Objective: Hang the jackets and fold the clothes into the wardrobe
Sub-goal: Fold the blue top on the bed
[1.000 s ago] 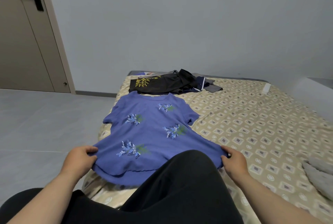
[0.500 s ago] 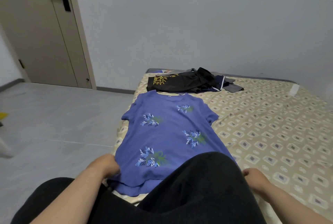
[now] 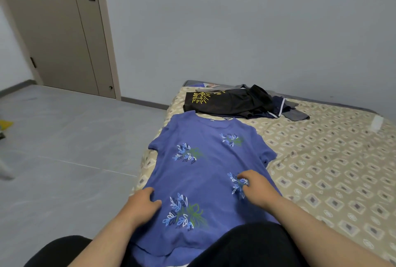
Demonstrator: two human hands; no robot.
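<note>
A blue short-sleeved shirt point(image 3: 205, 159) with leaf prints lies flat, front up, on the near left part of the bed, its collar pointing away from me. My left hand point(image 3: 142, 203) rests on the shirt's left side near the hem, fingers loosely bent. Further right, my right hand point(image 3: 256, 187) lies on the fabric with its fingertips on a leaf print. Neither hand plainly grips the cloth. Beyond the collar sits a pile of dark clothes point(image 3: 231, 103), the top one black with a yellow print.
The bed point(image 3: 332, 159) has a beige patterned sheet and stands against a grey wall. My black-trousered knee point(image 3: 246, 245) covers the shirt's hem. Grey floor lies to the left, with a closed door point(image 3: 60, 30) beyond it and a small yellow object point(image 3: 5, 125) at the far left.
Both hands left the shirt's bottom corners and moved up onto its front. The view swung left and drew closer to the shirt.
</note>
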